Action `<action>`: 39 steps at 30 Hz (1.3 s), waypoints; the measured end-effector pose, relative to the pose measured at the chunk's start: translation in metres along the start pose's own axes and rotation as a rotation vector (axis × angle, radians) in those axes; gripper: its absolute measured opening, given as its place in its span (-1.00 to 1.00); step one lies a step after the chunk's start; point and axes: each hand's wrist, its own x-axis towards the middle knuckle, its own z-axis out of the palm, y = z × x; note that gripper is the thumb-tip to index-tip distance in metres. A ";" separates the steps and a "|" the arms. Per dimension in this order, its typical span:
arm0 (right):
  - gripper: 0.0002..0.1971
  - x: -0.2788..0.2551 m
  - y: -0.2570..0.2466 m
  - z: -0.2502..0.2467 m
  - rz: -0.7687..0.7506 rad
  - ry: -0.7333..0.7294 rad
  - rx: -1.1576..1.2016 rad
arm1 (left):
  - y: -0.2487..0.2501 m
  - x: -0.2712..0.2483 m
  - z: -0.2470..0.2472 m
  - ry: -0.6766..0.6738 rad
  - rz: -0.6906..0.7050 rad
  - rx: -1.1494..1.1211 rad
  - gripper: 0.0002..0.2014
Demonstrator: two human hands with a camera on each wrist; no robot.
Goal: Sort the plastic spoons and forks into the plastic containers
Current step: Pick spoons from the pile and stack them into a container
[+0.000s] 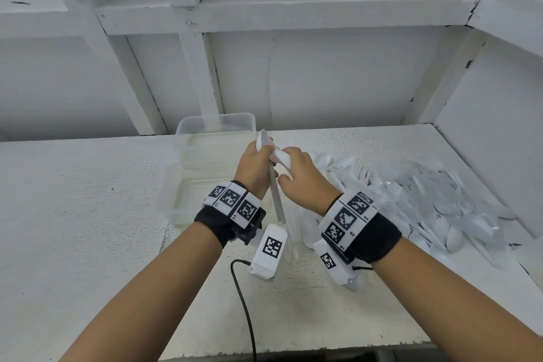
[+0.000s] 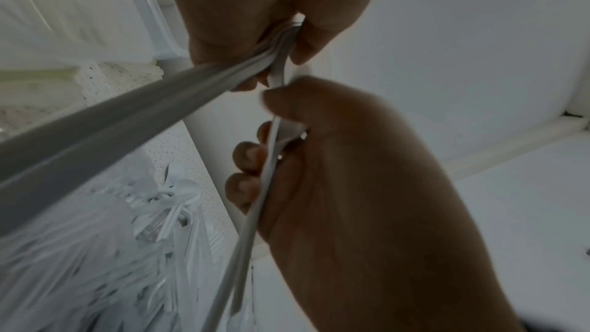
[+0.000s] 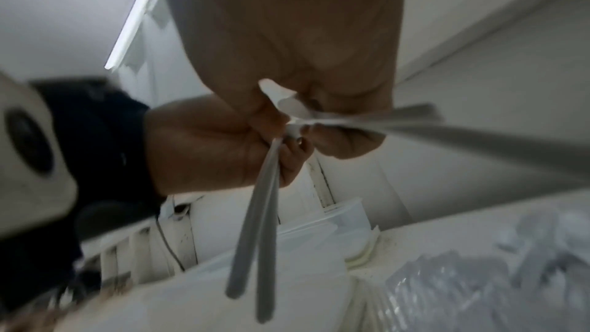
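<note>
Above the white shelf [image 1: 88, 215], my left hand [image 1: 254, 169] and right hand [image 1: 302, 176] each clutch white utensils [image 1: 276, 197], mid-sort, next I'd judge dropping them into the clear container [image 1: 211, 138].

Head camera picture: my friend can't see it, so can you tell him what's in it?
Two hands meet above a white table: the left hand grips white plastic cutlery, and the right hand pinches its top end. A clear container stands behind them; a heap of plastic spoons and forks lies at right.
</note>
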 end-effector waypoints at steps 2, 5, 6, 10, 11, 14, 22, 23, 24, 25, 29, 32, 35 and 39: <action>-0.55 0.000 -0.001 -0.003 0.047 -0.033 0.201 | 0.002 0.000 -0.003 0.005 -0.003 -0.004 -0.85; -0.59 -0.001 -0.004 -0.008 0.049 0.006 0.334 | 0.005 0.000 -0.006 0.030 0.007 -0.036 -0.81; -0.60 -0.002 -0.004 -0.008 0.032 0.030 0.321 | 0.006 0.000 -0.006 0.024 0.011 -0.071 -0.78; -0.68 0.000 -0.001 -0.006 0.008 0.204 0.280 | 0.007 0.000 -0.009 0.010 0.029 -0.170 -0.66; -0.69 0.001 0.000 -0.007 0.017 0.262 0.308 | 0.007 0.000 -0.011 0.014 0.035 -0.153 -0.67; -0.77 0.004 -0.002 -0.006 -0.027 0.344 0.284 | 0.006 -0.001 -0.011 0.019 0.064 -0.036 -0.76; -0.84 0.005 -0.010 0.004 -0.119 0.423 0.306 | 0.006 -0.001 -0.014 -0.112 0.069 -0.106 -0.80; -0.83 0.005 -0.011 0.003 -0.114 0.427 0.331 | 0.006 -0.001 -0.016 -0.132 0.067 -0.089 -0.82; -0.82 0.005 -0.013 0.003 -0.113 0.428 0.352 | 0.005 -0.001 -0.017 -0.152 0.061 -0.075 -0.83; -0.83 0.005 -0.014 0.002 -0.118 0.422 0.363 | 0.004 -0.001 -0.018 -0.174 0.052 -0.074 -0.81; -0.79 0.003 -0.020 0.002 -0.143 0.391 0.277 | 0.005 -0.005 -0.013 -0.240 0.050 -0.077 -0.64; -0.76 0.004 -0.024 0.000 -0.132 0.347 0.205 | 0.003 -0.005 -0.011 -0.239 0.072 -0.018 -0.56; -0.78 0.002 -0.024 -0.008 -0.052 0.229 0.415 | 0.003 -0.005 -0.015 -0.206 0.070 -0.025 -0.74; -0.79 -0.006 -0.015 -0.010 -0.093 0.265 0.295 | 0.009 -0.002 -0.019 -0.013 0.020 -0.073 -0.80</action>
